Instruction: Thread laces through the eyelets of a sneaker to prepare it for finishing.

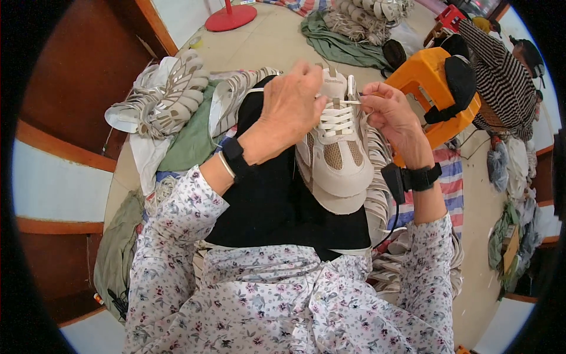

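Note:
A beige sneaker upper [343, 171] with tan mesh at the toe rests on the black cloth [265, 194] across my lap, its toe toward me. White shoelace [337, 121] crosses its front in several rows. My right hand [390, 109] pinches a lace end at the shoe's right side. On the left side, my left hand [295, 103] is curled close to the eyelets below the tongue [334, 85]. Its fingertips are partly hidden, and I cannot make out what they hold. Another beige toe piece [339, 203] shows beneath the shoe.
Stacked shoe uppers [177, 97] lie at the left, others [377, 171] along my right. An orange stool [433, 88] with a black cap [460, 82] stands at the right. Beyond it is a person in a striped top [501, 71]. A red round base [231, 17] stands on the far floor.

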`<state>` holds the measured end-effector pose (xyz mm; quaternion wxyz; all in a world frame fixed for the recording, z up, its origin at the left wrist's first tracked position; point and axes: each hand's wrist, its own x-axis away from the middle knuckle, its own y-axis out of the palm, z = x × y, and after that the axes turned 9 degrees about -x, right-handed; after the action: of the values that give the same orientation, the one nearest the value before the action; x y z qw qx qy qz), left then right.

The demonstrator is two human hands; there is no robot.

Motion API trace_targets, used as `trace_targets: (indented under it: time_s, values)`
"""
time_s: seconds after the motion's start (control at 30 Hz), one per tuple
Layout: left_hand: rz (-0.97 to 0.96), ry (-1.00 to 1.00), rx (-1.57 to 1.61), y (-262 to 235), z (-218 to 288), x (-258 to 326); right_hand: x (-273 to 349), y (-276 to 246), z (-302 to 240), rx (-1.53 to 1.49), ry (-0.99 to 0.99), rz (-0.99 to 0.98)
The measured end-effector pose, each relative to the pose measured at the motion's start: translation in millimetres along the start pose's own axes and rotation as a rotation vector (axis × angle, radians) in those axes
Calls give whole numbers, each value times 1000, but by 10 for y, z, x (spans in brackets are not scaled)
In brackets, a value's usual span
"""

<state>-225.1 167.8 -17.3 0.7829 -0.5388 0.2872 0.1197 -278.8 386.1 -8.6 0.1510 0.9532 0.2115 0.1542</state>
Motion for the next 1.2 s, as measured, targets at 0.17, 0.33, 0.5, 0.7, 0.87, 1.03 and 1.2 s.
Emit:
trace_targets:
  time_s: [0.17, 0.33, 0.5, 0.7, 0.87, 1.03, 1.2]
  values:
    - [-63, -88, 47, -57, -154, 64, -60, -114, 66, 206, -115, -13]
    - [-192, -193, 176, -34, -288, 55, 100, -143, -7, 456, -129, -19]
    - [-487, -360, 587, -78, -380, -12, 199, -242, -94, 743, -187, -84]
    - [-660, -644, 992, -163, -378, -31, 222, -235, -17, 840, -267, -198]
    - [-660, -693, 1041, -163, -346, -29, 222, -132, 39, 1249, -594, 226]
    - [-638, -650, 1017, -177, -348, 60, 102, -147, 48, 277, -211, 269]
    - [-529, -603, 971, -250, -373, 235, -77, -329, 70, -456, -299, 152]
